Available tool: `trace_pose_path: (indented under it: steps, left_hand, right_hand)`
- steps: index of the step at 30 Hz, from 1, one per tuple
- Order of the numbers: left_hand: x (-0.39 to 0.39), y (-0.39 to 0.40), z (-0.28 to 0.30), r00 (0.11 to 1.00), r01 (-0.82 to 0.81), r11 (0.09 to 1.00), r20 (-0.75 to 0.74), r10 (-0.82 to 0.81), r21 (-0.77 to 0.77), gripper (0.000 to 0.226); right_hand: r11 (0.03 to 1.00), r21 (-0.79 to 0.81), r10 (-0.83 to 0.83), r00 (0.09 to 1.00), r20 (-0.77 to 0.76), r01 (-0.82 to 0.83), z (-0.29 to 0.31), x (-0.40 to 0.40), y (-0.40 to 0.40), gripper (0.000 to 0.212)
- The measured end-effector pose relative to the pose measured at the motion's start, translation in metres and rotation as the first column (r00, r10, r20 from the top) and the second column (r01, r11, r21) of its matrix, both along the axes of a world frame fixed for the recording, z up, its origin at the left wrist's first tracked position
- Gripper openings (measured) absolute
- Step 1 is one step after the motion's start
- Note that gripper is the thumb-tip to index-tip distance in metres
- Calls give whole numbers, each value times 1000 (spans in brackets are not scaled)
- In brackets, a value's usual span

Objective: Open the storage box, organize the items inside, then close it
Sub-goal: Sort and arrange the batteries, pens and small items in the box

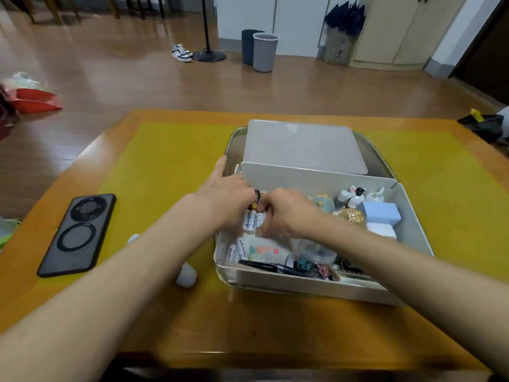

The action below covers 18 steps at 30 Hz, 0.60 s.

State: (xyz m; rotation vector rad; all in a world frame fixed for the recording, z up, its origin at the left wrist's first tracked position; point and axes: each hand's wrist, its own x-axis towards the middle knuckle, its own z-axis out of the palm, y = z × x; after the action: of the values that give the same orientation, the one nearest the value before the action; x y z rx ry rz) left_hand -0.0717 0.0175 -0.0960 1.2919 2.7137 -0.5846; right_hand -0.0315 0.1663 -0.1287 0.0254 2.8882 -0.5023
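Note:
The white storage box (316, 285) stands open on the table, its translucent lid (303, 147) lying flat behind it. Both hands reach into the box's left half. My left hand (223, 197) and my right hand (286, 213) are closed together on small white-labelled bottles (251, 222) with dark caps. Below them lie flat white packets (248, 249) and black pens (264, 266). A clear round jar (316, 252) sits at the front middle. Small figurines (355, 195), a gold ball (351, 216) and a blue block (381, 213) fill the right side.
A black phone (78, 234) lies face down on the yellow mat (165, 161) at the left. Two small white pieces (186, 274) rest on the mat just left of the box. The wooden floor with bins (265, 51) and shoes lies beyond the table.

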Motion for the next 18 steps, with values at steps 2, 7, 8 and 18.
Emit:
trace_pose_path:
  steps: [2, 7, 8, 18]
  left_hand:
    - [1, 1, -3, 999, 22, 1000, -41, -22, -7, 45]
    - [1, 8, -7, 993, 40, 997, -112, -47, -66, 37]
    - [1, 9, -7, 992, 41, 997, -115, -49, -71, 36]
    - [-8, 14, -7, 998, 51, 999, -34, -51, -8, 35]
  right_hand:
    - [999, -36, 1, 1000, -8, -1, 2, 2, 0, 39]
    - [996, -86, 20, 999, -30, -22, 16, 17, 14, 28]
    - [993, -106, 41, 999, -21, -43, 19, 21, 18, 25]
    - [970, -173, 175, 984, 15, -170, 19, 41, 12, 7]
